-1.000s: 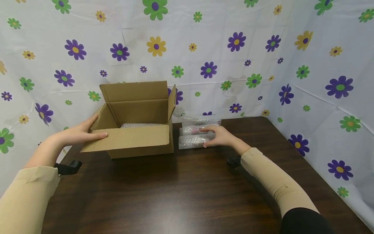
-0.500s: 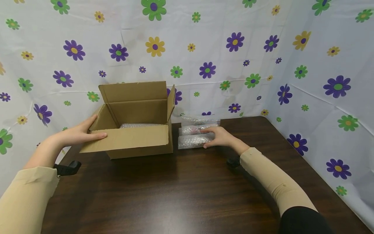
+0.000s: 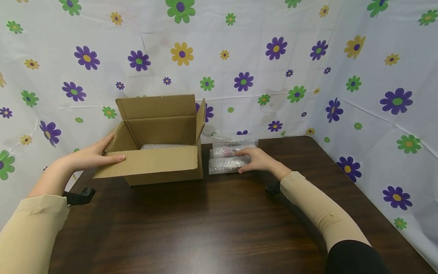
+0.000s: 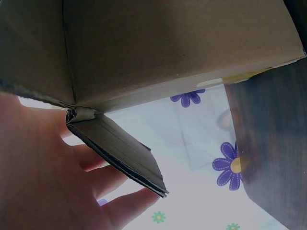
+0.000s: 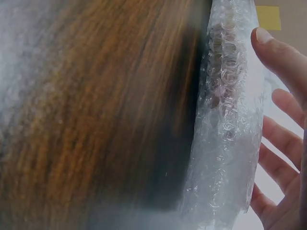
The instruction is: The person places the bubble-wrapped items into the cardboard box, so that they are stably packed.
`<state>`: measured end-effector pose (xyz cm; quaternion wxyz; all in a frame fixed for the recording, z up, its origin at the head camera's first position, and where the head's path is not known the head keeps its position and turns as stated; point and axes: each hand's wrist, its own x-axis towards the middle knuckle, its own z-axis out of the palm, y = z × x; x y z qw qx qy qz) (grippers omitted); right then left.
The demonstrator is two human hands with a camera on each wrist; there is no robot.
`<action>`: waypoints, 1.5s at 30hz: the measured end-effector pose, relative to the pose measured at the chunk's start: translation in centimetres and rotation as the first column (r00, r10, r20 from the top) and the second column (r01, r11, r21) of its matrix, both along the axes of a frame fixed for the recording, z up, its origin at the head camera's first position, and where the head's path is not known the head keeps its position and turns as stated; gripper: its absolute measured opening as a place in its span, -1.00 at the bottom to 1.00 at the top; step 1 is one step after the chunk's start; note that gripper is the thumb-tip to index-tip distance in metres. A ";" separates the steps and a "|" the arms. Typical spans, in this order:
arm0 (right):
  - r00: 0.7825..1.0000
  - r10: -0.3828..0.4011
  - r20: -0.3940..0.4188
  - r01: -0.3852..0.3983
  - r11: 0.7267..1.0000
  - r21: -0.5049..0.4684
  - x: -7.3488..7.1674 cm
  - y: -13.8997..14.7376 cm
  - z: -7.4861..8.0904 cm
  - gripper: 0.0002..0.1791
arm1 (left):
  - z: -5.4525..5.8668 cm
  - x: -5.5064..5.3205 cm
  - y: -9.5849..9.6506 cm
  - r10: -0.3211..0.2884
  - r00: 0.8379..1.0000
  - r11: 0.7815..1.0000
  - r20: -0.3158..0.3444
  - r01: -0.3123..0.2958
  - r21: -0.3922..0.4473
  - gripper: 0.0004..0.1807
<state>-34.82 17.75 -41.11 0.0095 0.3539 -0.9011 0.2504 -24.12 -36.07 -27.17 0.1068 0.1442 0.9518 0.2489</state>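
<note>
Currently, the person's left hand (image 3: 90, 156) is holding the open brown cardboard box (image 3: 164, 129) at its left front corner, its thumb lying across the front flap (image 3: 154, 161) and its fingers reaching behind a folded side flap (image 4: 129, 153), so that grip is closing on cardboard. The box is standing upright on the dark brown wooden worktop (image 3: 191, 228), and some clear bubble wrap (image 3: 162, 146) is showing inside it. Just beside the box's right side, clear bubble-wrapped packets (image 3: 224, 165) are lying flat in rows. The right hand (image 3: 258, 159) is resting at their right end, its grip standing loosely open with thumb and fingers apart; whether it is bearing any weight, one cannot tell. Behind everything, a white cloth with purple, green and yellow flowers (image 3: 222, 38) is hanging.
</note>
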 end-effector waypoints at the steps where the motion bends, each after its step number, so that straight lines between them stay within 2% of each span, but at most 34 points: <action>1: 1.000 0.001 -0.004 -0.001 1.000 0.008 0.0 0.0 0.0 -0.26 | 0.0 0.0 0.0 0.001 1.000 1.000 0.001 -0.001 -0.001 0.11; 18: 0.999 0.038 -0.032 -0.036 0.998 0.052 0.1 -0.3 -0.4 -0.31 | 0.0 -0.1 0.0 0.001 1.000 1.000 -0.004 0.000 0.010 0.10; 28: 0.999 0.023 -0.031 -0.020 0.997 0.073 -0.1 -0.3 -1.1 -0.31 | 0.1 0.1 0.1 0.005 1.000 1.000 0.001 -0.005 0.012 0.11; 45: 0.999 0.030 -0.022 -0.028 0.997 0.072 0.3 -0.6 -1.0 -0.27 | 0.0 0.1 0.1 0.010 1.000 1.000 -0.004 -0.010 0.000 0.12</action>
